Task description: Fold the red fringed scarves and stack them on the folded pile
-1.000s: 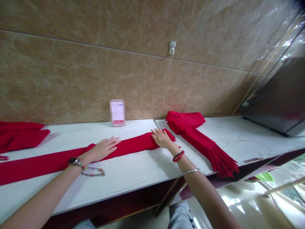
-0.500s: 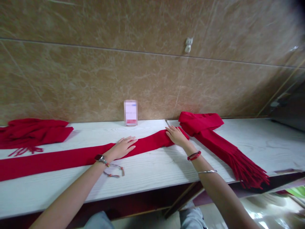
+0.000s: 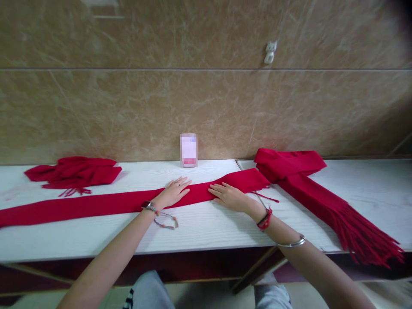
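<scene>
Long flat red cloth scarf (image 3: 80,208): stretched out from side to side on the white wood-look desk (image 3: 206,231), under both hands. Running long this way, likely easy to reach and smooth.
Left hand (image 3: 174,193): open, palm down, near the middle of the long scarf. Gripping nothing. Pressing lightly, perhaps to stop any sliding.
Right hand (image 3: 227,196): open too, flat on the same scarf, fingers toward the left hand. Gripping nothing. Maybe flat like this to push out bumps.
Scarf end: just beside the folded red scarf with a stringy fringe (image 3: 291,165). Too close to tell if touching. A few loose strings poking out below.
Folded scarf: bent over near the wall, fringe hanging past the front edge of the desk.
Crumpled red cloth scarf (image 3: 86,171): in a soft heap behind the long one, probably there to be out of the way.
Small pale pink upright thing (image 3: 188,150): by the brown marble-look wall (image 3: 161,107), too blurry to name.
Changed since the earlier frame: right hand now away from the scarf end and closer to the left hand. Scarf end now bare and flatter. Whole heap now in view.
</scene>
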Tool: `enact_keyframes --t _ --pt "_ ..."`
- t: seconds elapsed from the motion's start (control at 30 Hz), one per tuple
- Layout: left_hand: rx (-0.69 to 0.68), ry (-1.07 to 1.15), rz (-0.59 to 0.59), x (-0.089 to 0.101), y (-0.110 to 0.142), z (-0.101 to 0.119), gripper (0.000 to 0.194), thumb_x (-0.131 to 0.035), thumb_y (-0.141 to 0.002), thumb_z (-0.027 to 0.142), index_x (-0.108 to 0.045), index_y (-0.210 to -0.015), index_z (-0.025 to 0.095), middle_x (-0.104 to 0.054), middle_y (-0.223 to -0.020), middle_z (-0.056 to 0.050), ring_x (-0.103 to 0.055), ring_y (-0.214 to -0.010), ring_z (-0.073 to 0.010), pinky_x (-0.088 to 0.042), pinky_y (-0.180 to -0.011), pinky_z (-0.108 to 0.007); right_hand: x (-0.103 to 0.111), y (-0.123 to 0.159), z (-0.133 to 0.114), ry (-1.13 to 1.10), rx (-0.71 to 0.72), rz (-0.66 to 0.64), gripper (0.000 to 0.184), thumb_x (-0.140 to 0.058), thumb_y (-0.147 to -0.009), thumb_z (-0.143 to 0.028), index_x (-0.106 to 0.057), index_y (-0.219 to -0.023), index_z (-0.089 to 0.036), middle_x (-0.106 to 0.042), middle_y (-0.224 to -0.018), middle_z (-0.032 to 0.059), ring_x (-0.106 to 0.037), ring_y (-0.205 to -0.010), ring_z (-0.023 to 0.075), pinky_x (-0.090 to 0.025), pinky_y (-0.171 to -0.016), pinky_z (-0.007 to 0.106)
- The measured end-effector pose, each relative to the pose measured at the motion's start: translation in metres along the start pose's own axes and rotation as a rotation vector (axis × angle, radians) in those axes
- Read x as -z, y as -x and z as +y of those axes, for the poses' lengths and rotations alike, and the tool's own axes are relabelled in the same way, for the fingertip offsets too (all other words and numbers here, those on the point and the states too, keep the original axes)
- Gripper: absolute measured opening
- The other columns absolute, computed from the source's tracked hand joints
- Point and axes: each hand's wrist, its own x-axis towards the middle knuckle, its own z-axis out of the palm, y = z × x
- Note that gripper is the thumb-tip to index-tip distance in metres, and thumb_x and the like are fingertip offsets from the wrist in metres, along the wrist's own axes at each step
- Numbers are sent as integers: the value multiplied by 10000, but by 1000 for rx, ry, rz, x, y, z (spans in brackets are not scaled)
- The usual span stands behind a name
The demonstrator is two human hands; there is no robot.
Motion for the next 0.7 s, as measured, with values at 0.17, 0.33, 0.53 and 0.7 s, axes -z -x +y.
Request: enact_keyframes --t 0.17,0.33,0.53,0.7 --pt "-16 -7 -49 2 2 1 463 -266 -936 455 -350 -1357 279 -280 -1448 -46 -227 -1330 -213 -205 -1055 -421 1 1 3 -2 16 4 438 -333 -930 -326 -415 -1325 -157 -443 -1349 111 -388 -1247 218 -306 -1031 423" --pt "31 -21 65 4 4 3 439 -255 -947 405 -340 -1360 285 -230 -1468 -45 -147 -1351 -223 -138 -1069 -461 4 5 -4 -19 65 14 482 -310 -936 -340 -378 -1339 -86 -417 -1358 156 -349 -1269 237 -302 -1038 434" --pt "73 -51 -46 0 4 4 455 -273 -931 472 -364 -1344 303 -276 -1451 -42 -167 -1342 -263 -160 -1046 -514 4 12 -14 -72 86 -8 568 -321 -926 -390 -328 -1350 -11 -323 -1396 218 -258 -1308 262 -304 -1047 413" --pt "92 -30 -20 4 4 -2 468 -237 -935 479 -346 -1355 303 -250 -1460 -55 -157 -1345 -260 -156 -1047 -509 -2 17 -19 -124 54 -38 597 -362 -913 -391 -307 -1355 7 -270 -1409 240 -213 -1318 282 -285 -1058 434"
